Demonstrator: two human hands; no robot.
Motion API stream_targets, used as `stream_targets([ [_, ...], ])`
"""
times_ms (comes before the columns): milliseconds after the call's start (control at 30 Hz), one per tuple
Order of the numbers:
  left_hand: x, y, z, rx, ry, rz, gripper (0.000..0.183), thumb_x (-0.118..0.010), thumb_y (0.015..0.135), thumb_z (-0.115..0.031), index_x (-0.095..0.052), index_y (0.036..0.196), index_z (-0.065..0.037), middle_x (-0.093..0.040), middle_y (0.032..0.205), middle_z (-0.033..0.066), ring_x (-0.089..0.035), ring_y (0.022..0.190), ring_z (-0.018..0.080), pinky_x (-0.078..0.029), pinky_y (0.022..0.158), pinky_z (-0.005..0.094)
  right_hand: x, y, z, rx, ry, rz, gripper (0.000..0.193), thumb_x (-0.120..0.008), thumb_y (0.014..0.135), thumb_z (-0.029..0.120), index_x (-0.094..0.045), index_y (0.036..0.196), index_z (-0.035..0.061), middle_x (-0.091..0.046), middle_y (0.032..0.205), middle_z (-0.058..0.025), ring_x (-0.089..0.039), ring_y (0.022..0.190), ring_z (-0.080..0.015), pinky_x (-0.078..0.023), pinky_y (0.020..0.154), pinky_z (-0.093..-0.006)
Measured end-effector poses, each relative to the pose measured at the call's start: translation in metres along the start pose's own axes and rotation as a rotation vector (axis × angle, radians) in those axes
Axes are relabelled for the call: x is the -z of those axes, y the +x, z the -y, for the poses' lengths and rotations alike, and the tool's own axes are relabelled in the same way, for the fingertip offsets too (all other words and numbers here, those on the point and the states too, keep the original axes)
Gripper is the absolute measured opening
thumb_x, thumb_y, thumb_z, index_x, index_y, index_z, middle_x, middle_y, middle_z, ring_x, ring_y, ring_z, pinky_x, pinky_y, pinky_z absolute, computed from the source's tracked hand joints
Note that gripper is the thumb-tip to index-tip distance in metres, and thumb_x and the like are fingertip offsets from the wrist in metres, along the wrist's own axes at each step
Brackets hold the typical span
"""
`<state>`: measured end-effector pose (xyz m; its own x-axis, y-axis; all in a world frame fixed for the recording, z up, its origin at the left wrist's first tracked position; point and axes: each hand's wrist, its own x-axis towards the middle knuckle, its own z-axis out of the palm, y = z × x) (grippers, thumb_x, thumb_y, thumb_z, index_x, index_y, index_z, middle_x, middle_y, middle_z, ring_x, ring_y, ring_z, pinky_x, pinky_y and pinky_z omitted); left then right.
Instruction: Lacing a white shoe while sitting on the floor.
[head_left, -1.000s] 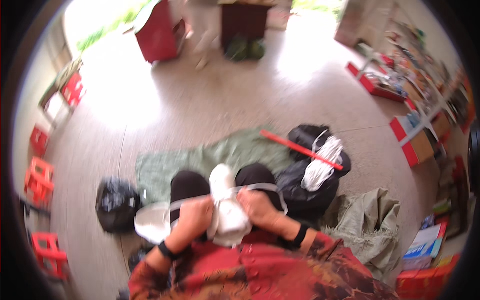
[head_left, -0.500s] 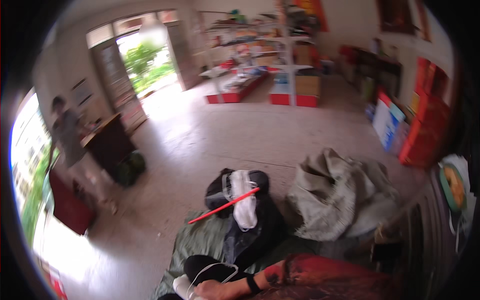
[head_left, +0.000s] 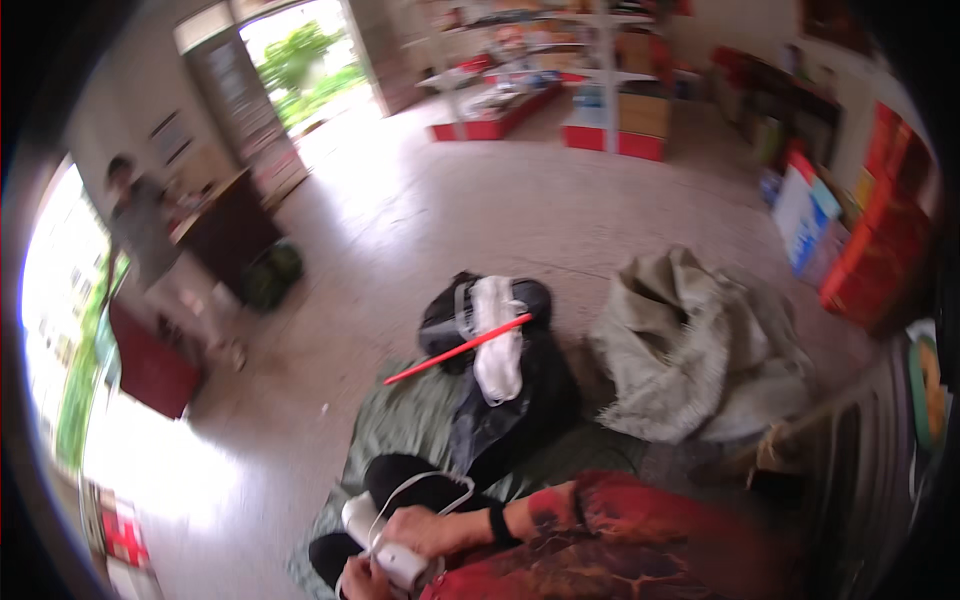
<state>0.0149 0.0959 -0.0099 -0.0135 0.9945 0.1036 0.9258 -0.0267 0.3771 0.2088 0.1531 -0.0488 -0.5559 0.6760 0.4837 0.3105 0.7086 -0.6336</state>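
My right hand (head_left: 418,532), a black band at its wrist, is closed around a white thing (head_left: 358,518) whose rounded ends stick out on either side of the fist; its kind is unclear. From it a white cord (head_left: 420,478) loops up over my dark-clad knee. Just below, my left hand (head_left: 365,580) pinches at the cord, partly cut off by the picture's lower rim. Ahead of my knees, a hank of white cord (head_left: 496,365) lies on a black plastic bag (head_left: 535,410). Slanting across the hank is a thin red stick (head_left: 455,350).
A green sheet (head_left: 400,415) spreads under the bag. To the right slumps a beige woven sack (head_left: 690,350). A person (head_left: 150,240) stands at the left by a dark desk (head_left: 228,225). Shelves (head_left: 530,60) and an open doorway (head_left: 310,70) are at the back.
My view has tipped downward, so the things appear higher. The left hand has come into sight beside the right, and more of the white thing shows. The hank and stick lie as before.
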Motion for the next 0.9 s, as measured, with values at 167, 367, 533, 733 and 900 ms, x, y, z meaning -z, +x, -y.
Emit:
stream_targets([
  [167,-0.006,-0.011,-0.004,0.034,-0.103,-0.169,0.011,-0.058,0.082,-0.013,-0.058,0.08,-0.002,-0.059,0.077,0.017,-0.059,0.077,0.0371,-0.046,0.068,0.0461,0.004,-0.002,-0.003,0.09,0.098,0.059,0.017,-0.049,0.08,0.012,-0.06,0.09,0.0034,-0.062,0.083,-0.0189,-0.06,0.084,-0.0382,-0.049,0.074,-0.0451],
  [367,-0.001,-0.009,-0.008,0.018,-0.184,-0.104,0.012,-0.056,0.077,-0.006,-0.061,0.087,-0.001,-0.064,0.086,0.021,-0.064,0.083,0.0385,-0.051,0.073,0.0467,0.02,0.021,0.034,0.049,-0.189,0.245,0.005,-0.054,0.082,0.01,-0.055,0.081,0.0051,-0.058,0.069,-0.0158,-0.06,0.067,-0.0354,-0.046,0.061,-0.0463],
  [533,0.007,0.008,-0.006,-0.155,0.051,0.172,0.013,-0.059,0.079,-0.011,-0.069,0.083,-0.005,-0.067,0.08,0.0167,-0.068,0.078,0.0327,-0.053,0.07,0.045,0.023,0.034,0.034,0.234,-0.459,0.497,0.012,-0.06,0.078,0.014,-0.059,0.087,0.0055,-0.062,0.069,-0.0117,-0.064,0.065,-0.0303,-0.049,0.056,-0.042],
  [733,0.001,0.019,-0.004,-0.289,0.122,0.233,0.012,-0.062,0.074,-0.014,-0.069,0.072,-0.005,-0.068,0.074,0.0143,-0.068,0.075,0.0294,-0.053,0.063,0.0412,0.014,0.06,0.026,0.412,-0.435,0.559,0.013,-0.058,0.077,0.01,-0.058,0.088,0.0037,-0.059,0.077,-0.0125,-0.062,0.075,-0.0303,-0.05,0.059,-0.0391],
  [900,0.009,0.024,0.012,-0.497,0.15,0.101,0.01,-0.063,0.069,-0.012,-0.065,0.07,-0.002,-0.061,0.088,0.0159,-0.062,0.083,0.0336,-0.05,0.067,0.0447,0.053,0.063,0.092,0.345,0.19,0.331,0.015,-0.075,0.074,0.006,-0.062,0.081,0.0048,-0.055,0.074,-0.0105,-0.058,0.065,-0.0292,-0.047,0.058,-0.0363],
])
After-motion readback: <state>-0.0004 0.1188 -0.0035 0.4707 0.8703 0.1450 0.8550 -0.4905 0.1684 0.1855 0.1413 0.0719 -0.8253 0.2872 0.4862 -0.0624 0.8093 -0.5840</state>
